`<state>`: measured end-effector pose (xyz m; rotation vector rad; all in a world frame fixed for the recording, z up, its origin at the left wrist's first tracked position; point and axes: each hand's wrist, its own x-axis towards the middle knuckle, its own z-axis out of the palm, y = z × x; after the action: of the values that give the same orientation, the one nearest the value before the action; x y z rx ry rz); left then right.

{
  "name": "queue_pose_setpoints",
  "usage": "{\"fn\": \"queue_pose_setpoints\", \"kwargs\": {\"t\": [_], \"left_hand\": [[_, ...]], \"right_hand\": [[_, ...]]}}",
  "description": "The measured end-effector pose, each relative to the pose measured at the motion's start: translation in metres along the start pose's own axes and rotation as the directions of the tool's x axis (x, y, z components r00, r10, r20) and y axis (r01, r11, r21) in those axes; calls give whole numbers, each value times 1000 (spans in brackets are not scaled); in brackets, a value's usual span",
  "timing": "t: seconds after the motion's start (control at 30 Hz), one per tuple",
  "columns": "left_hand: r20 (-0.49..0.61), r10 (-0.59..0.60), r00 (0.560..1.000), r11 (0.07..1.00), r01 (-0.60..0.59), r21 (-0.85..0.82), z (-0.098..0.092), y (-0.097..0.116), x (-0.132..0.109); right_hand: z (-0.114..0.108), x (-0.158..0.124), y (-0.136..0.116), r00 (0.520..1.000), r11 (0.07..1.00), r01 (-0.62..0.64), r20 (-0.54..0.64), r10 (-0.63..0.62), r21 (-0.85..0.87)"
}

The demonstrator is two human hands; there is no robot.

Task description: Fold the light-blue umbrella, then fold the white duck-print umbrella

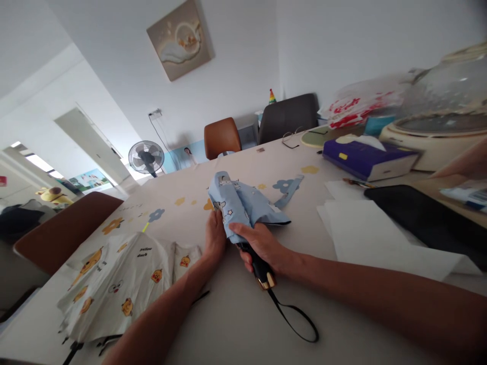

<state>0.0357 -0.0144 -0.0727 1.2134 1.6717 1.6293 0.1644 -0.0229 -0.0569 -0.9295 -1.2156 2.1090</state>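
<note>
Over the middle of the table a folding umbrella (pixel 232 208) with light blue printed cloth is held between both hands, tilted with its handle toward me. My right hand (pixel 262 246) wraps the black handle and the lower cloth, thumb along the fabric. A black wrist strap (pixel 300 332) loops down from the gold-tipped end. On the umbrella's left side my left hand (pixel 216 233) presses against the cloth, its fingers partly hidden behind it. One flap of cloth and a narrow tie strap (pixel 291 191) stick out to the right. Beside my left forearm lies a white duck-print umbrella (pixel 133 284), loosely gathered.
White papers (pixel 365 230) and a black flat item (pixel 422 213) lie at the right. Behind them stand a purple tissue box (pixel 369 158) and a large glass-bowled appliance (pixel 449 121). Eyeglasses (pixel 291 139) rest near the far edge. Chairs (pixel 222 137) and a fan (pixel 146 157) are beyond.
</note>
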Motion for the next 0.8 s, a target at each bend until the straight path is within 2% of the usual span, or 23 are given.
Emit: {"fn": "queue_pose_setpoints", "kwargs": {"t": [0.2,0.33,0.43,0.5,0.57,0.63,0.7,0.8], "left_hand": [[5,45,999,998,-45,-40,12,17,-18],[4,47,999,998,-47,-44,12,19,-22],[-15,14,1000,999,-14,-31,9,14,-12],[-75,-7,997,1000,8,14,5,11,-2],[-166,31,986,992,-10,129,0,10,8],[-203,111,973,969,-61,237,-3,12,12],[-177,152,972,966,-109,233,-6,14,10],[-119,114,986,988,-101,116,-3,22,-4]], "right_hand": [[1,1,-2,999,993,30,31,-27,-113],[-1,1,-3,1000,990,15,27,-11,-140],[-1,1,-2,999,986,32,1,-33,-161],[-2,2,-2,998,982,51,-23,-56,-180],[-2,2,-1,997,980,54,-44,-63,-193],[-3,3,-1,996,977,52,-59,-65,-205],[-4,4,-1,994,971,60,-79,-80,-230],[-6,6,-2,983,952,105,-118,-143,-288]]}}
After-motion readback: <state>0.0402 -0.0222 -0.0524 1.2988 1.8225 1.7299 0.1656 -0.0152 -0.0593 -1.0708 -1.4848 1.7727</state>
